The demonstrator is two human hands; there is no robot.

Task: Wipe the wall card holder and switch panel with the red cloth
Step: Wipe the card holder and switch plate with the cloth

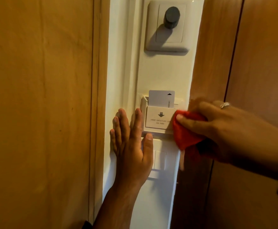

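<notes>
The right hand (217, 128) grips the bunched red cloth (184, 131) and presses it against the right edge of the wall card holder (158, 120), where a white key card (159, 98) stands in the slot. The left hand (131, 144) lies flat and released on the white wall strip, its thumb over the switch panel (161, 161) just below the holder. A dimmer knob (171, 16) sits higher up.

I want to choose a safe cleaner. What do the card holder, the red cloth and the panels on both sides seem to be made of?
The card holder looks like smooth white plastic: moulded edges, printed arrow and text. The red cloth seems soft fabric, as it bunches and folds in the right hand. The side panels look like wood or wood-look laminate, matte with faint grain; which one I cannot tell.
</notes>
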